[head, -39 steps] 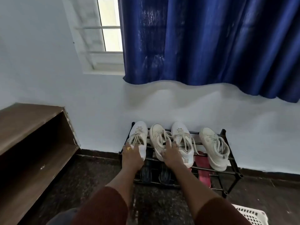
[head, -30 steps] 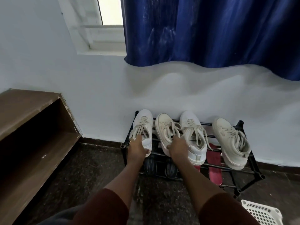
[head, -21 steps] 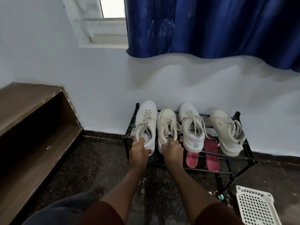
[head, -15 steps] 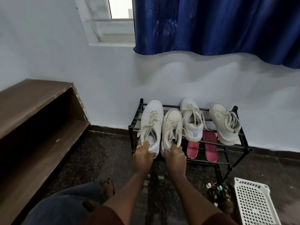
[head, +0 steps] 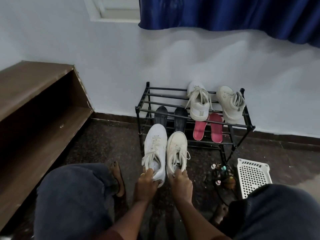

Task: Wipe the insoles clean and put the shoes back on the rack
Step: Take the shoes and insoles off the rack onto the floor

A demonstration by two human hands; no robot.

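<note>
While you crouch in front of the rack [head: 143, 110], your left hand [head: 145, 184] grips the heel of the white shoe [head: 155, 146], fingers curled over its collar. Your right hand [head: 181, 183] grips the heel of the cream shoe [head: 176, 148] the same way. Both shoes lie side by side just in front of the rack's left half, toes pointing at it, laces loose. Whether their soles rest on the floor [head: 103, 144] you cannot tell.

On the rack's top tier, over its right half, two more pale shoes stand with heels toward you: the middle shoe [head: 199, 103] and, at the rack's right end, the end shoe [head: 230, 104]. On the rack's lower tier the black insoles [head: 160, 115] lean at the left, behind the toes of the shoes you hold. The pink insoles [head: 216, 129] lie at the right, under the two racked shoes.

Just right of the rack's front right leg a white basket [head: 252, 172] sits on the floor, with a few small bottles [head: 220, 172] between it and that leg. Well left of the rack a brown shelf [head: 34, 101] stands against the wall. Above the rack hangs a blue curtain [head: 225, 13].
</note>
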